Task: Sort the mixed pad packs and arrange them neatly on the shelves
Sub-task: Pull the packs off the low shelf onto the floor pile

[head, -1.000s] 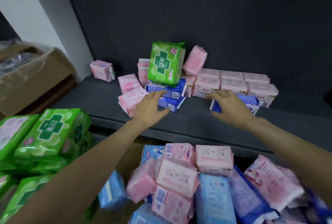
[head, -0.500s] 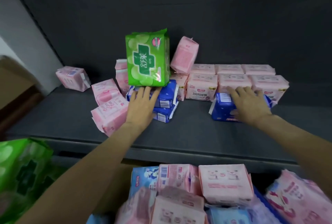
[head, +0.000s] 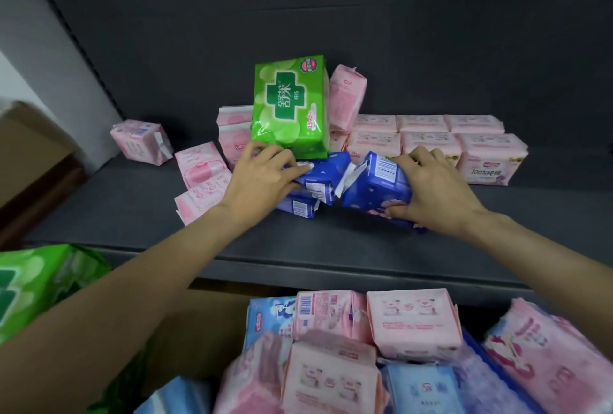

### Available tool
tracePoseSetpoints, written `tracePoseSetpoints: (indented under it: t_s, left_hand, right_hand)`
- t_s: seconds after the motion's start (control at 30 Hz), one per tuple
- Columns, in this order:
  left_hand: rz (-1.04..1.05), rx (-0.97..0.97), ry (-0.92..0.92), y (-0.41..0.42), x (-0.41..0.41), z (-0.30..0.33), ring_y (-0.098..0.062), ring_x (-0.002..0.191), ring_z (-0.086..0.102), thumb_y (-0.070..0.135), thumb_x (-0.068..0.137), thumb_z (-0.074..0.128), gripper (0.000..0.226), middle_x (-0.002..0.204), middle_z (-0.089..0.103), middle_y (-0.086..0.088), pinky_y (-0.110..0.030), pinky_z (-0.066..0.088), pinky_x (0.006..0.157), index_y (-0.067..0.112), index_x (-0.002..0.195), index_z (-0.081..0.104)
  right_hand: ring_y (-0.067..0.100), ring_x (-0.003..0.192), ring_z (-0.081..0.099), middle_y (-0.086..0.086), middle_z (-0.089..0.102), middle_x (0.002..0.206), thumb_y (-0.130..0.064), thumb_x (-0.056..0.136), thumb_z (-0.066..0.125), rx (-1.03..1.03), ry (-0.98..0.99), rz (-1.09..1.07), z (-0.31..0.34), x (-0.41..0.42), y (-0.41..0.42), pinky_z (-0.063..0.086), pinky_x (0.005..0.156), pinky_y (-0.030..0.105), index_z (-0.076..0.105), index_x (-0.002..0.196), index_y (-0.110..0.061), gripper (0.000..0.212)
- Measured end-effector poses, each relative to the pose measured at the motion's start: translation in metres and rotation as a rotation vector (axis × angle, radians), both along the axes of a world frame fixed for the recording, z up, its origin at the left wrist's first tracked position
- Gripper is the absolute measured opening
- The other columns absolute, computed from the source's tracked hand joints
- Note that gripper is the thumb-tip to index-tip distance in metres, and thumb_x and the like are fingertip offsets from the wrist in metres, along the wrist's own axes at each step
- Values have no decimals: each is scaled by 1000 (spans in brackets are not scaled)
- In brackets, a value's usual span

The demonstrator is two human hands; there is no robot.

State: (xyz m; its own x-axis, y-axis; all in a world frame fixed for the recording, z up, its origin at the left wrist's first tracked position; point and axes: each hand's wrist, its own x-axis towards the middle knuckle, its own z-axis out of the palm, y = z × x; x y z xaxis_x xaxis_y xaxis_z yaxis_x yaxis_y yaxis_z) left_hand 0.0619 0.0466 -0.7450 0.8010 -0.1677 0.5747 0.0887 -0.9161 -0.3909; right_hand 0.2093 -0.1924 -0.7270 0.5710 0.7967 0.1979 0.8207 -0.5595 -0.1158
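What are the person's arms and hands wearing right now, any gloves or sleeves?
Nothing shows on either. The left hand and right hand are bare, without gloves, rings or a watch. Both forearms are uncovered as far as the frame edge; no sleeve shows.

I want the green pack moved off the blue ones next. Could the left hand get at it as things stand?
Probably yes. The left hand grips the top blue pack right under the green pack, whose front face is uncovered. It would have to release its grip first.

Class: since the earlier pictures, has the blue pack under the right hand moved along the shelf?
Yes. The blue pack has gone left, away from the pink row, to meet the blue stack.
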Motion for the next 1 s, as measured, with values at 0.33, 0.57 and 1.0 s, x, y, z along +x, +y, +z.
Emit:
tracePoseSetpoints:
  t_s: [0.33, 0.57, 1.0]
  left_hand:
    - [-96, -277, -49, -54, -10, -3, -21, 92, 54, 30, 88, 53, 22, 86, 64, 1, -36, 37, 84, 23, 87, 74]
    - [163, -507, 556, -94, -22, -29, -25, 130, 43, 83, 68, 12, 95, 140, 48, -1, -42, 30, 108, 28, 134, 54]
    - [191, -398, 706, -105, -21, -29, -30, 125, 38, 57, 74, 69, 95, 144, 33, -7, -40, 33, 105, 38, 150, 15]
  right_hand:
    - [24, 111, 48, 4, 47, 126, -50, 74, 72, -7, 27, -10, 5, -37, -65, 40, 87, 33, 43, 131, -19, 71]
    - [29, 106, 53, 7, 56, 118, -51, 77, 67, -83, 61, -116, -7, -58, -95, 37, 87, 35, 42, 130, -17, 67]
    - [34, 103, 55, 11, 60, 117, -45, 76, 72, 114, 9, -159, 3, -64, -120, 39, 83, 38, 45, 133, -16, 69]
